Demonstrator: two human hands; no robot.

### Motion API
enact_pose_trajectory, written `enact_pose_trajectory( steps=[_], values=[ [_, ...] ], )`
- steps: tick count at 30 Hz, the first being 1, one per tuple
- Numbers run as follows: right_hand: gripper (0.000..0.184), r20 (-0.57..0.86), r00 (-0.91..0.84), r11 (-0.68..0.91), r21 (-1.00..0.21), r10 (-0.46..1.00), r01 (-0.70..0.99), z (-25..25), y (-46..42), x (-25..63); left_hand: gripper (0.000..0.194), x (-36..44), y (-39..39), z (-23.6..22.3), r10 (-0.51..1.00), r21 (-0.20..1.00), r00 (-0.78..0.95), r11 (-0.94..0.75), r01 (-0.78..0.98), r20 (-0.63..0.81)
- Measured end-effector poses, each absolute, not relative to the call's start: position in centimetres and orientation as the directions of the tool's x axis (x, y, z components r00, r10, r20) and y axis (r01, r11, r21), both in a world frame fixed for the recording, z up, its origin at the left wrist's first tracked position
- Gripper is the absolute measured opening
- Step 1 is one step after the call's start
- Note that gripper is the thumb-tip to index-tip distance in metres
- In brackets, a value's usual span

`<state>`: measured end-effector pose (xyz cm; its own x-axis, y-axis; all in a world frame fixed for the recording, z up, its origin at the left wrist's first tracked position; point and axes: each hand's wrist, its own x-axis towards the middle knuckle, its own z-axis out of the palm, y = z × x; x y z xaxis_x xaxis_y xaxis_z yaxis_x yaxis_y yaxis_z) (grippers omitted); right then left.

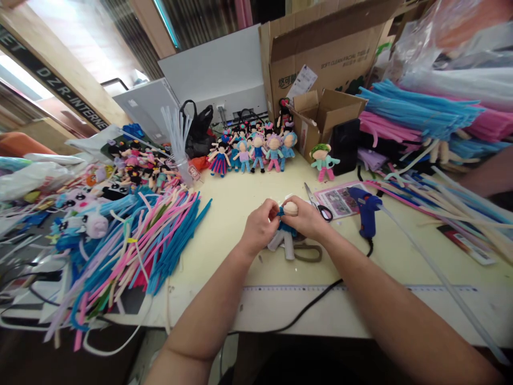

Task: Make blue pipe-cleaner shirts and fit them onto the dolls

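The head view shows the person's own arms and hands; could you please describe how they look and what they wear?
The bare, ungloved left hand and bare, ungloved right hand join uncovered forearms that widen toward the picture's lower edge. No sleeve, watch or bracelet shows. The curled fingers are too small to rule out rings.

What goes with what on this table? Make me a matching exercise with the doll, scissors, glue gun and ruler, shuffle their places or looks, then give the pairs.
Column one:
1. Doll
2. Scissors
3. Glue gun
4. Ruler

Column two:
A. Blue, with a long pale stick running from it
B. Lying along the near side of the table
C. Held between the left hand and right hand
D. Black-handled, lying just beyond the right hand

Pairs: 1-C, 2-D, 3-A, 4-B
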<state>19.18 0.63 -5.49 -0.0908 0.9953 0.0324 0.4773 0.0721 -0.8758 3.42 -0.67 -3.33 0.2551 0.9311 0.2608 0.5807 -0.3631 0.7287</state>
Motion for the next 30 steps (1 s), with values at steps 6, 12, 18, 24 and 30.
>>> enact_pose_trajectory(
  steps=[6, 12, 18, 24, 30],
  values=[
    [0.042, 0.005, -0.294, 0.070, -0.975, 0.956, 0.211, -5.0, 0.3, 20.1, 0.015, 3.2, -0.4, -3.6, 0.940, 0.747, 0.215, -0.341, 0.571, 0.265],
    [0.042, 0.042, -0.208, 0.117, -0.923, 0.977, 0.366, -5.2, 0.4, 19.7, 0.018, 3.6, -0.5, -4.1, 0.929, 0.706, 0.241, -0.371, 0.603, 0.281],
    [0.037, 0.090, -0.102, 0.118, -0.943, 0.991, 0.311, -6.0, 0.6, 19.0, 0.016, 4.4, -1.5, -4.1, 0.863, 0.558, 0.332, -0.500, 0.662, 0.380],
    [0.040, 0.078, -0.139, 0.072, -0.996, 0.987, -0.046, -5.7, 1.1, 19.6, 0.009, 4.2, -1.1, -3.7, 0.956, 0.873, 0.110, -0.294, 0.389, 0.273],
    [0.041, 0.099, -0.101, 0.084, -0.986, 0.990, -0.142, -5.1, 0.8, 19.2, 0.034, 4.2, -0.2, -4.0, 0.999, 0.998, -0.018, -0.050, 0.030, 0.051]
  ],
)
